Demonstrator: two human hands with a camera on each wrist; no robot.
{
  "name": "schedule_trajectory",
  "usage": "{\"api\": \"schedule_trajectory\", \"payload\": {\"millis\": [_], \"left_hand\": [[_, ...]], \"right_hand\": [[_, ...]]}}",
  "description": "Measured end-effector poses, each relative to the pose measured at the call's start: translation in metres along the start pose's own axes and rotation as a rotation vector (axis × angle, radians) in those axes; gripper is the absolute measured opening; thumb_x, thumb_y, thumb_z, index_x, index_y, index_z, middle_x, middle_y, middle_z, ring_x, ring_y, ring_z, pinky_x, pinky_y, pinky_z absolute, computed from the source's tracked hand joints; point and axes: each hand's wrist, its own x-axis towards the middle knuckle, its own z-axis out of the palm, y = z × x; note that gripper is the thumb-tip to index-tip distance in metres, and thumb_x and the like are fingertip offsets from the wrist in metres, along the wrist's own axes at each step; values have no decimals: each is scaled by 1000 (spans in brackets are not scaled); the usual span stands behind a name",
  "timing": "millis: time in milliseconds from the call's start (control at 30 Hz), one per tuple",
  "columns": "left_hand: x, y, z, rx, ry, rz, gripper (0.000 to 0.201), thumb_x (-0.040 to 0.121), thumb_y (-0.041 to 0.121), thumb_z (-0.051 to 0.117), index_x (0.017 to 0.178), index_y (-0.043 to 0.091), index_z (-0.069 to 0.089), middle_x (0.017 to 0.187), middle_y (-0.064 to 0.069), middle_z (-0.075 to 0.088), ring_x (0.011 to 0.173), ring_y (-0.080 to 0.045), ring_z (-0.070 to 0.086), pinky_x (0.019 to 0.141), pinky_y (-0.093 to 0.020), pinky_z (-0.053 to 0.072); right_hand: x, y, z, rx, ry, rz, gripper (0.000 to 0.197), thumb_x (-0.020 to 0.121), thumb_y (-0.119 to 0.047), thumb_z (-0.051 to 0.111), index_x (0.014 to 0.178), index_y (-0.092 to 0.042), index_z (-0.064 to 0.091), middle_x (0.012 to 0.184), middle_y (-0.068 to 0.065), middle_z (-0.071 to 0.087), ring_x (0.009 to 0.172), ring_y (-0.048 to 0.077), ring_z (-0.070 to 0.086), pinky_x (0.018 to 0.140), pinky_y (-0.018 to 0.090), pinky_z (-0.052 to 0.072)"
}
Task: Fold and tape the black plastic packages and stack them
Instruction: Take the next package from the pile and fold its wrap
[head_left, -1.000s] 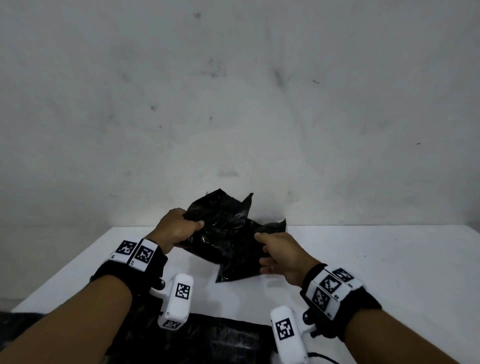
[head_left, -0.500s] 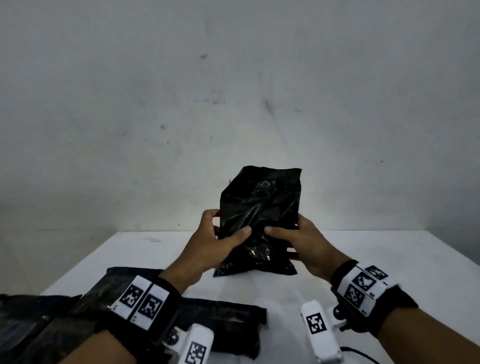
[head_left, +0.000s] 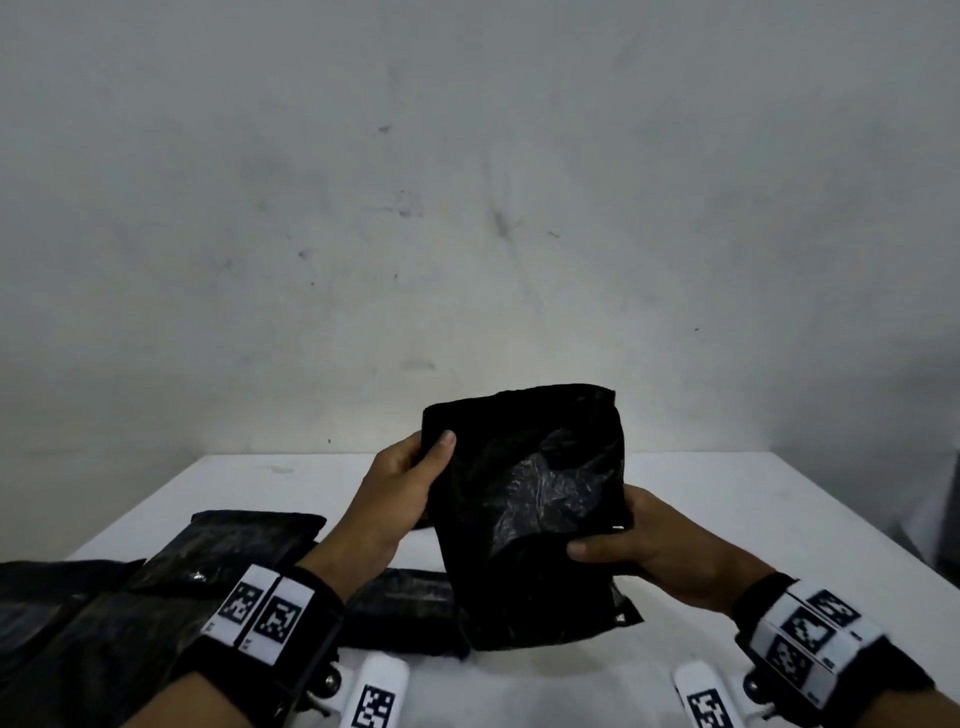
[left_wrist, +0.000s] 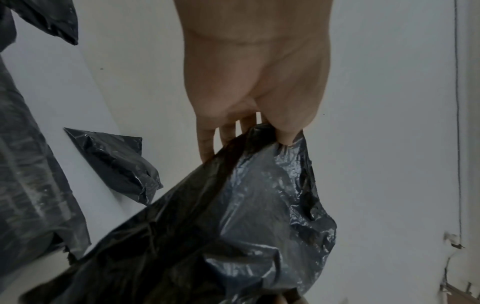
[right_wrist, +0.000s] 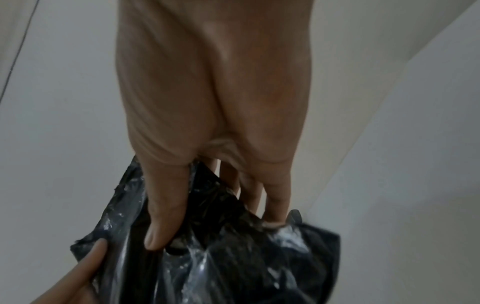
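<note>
A crinkled black plastic package is held upright above the white table, its top part folded down toward me. My left hand pinches its upper left edge, thumb on the front. My right hand grips its right side lower down, thumb across the front and fingers behind. The left wrist view has the package pinched under my left hand. In the right wrist view my right hand clamps the package, and a left fingertip touches its edge.
Other black packages lie flat on the table at the near left, and one lies under the held package. A grey wall rises behind the table. Bare table top spreads to the right and back.
The package was lifted off the table and turned upright. Since then it has come closer to me, my left hand slid up to its top left edge, and the top part folded forward.
</note>
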Motion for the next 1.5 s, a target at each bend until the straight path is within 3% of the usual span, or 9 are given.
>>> {"api": "schedule_trajectory", "payload": {"millis": [267,567,733,867,1000,1133,1233,1400,1500], "left_hand": [[-41,5,-1,10,-70,-20,31,104,35,48,114,17,72,92,6,79,85,-9,75,66,-23,58],[-86,-6,-16,29,-115,-39,26,104,33,51,117,23,71,111,3,77,103,-13,73,83,-24,58],[-97,-15,-31,48,-117,-65,21,101,25,59,112,13,72,103,-7,75,84,-14,73,72,-26,59],[-99,-15,-43,96,-136,-70,28,99,28,62,110,3,70,102,-6,73,90,-15,70,86,-41,58],[-99,-16,-51,160,-128,-52,18,98,29,63,95,22,79,100,4,77,95,-9,69,91,-42,53],[-98,-11,-57,227,-127,-44,23,99,27,63,83,32,79,88,9,74,90,-8,66,85,-41,49],[-92,1,-61,329,-134,-10,15,86,30,80,100,34,76,103,8,74,101,-16,69,87,-33,49],[-97,46,-15,671,-156,321,43,78,48,81,117,42,64,118,25,66,112,10,57,88,-5,39],[-91,61,34,876,-308,351,55,70,71,73,118,51,59,118,30,64,115,5,58,107,-29,42]], "right_hand": [[-37,3,12,-63,-67,25,48,83,-11,79,129,-12,64,127,11,69,120,29,64,106,49,49],[-73,-15,29,-88,202,-38,30,88,-28,69,115,-16,73,102,4,75,92,15,68,91,41,51],[-86,-17,30,-146,223,-30,27,94,-26,66,114,-9,71,100,2,73,92,13,67,86,36,48],[-91,-27,32,-151,183,-38,38,84,-36,69,109,-7,73,102,2,73,97,14,67,90,37,48],[-92,-31,36,-151,183,-58,15,82,-36,69,77,-22,75,91,-1,72,92,12,65,90,39,47],[-94,-36,36,-129,220,-76,12,83,-25,72,92,-19,76,94,-1,74,90,11,68,86,35,47],[-93,-37,36,-152,264,-82,7,89,-22,71,93,-21,77,92,1,76,87,12,70,82,34,47],[-89,-36,42,-167,304,-83,15,93,-23,69,102,-14,76,92,-1,74,86,13,65,81,33,45],[-88,-38,45,-187,330,-135,11,92,-21,71,100,-18,76,88,-4,73,83,11,62,78,32,47]]}}
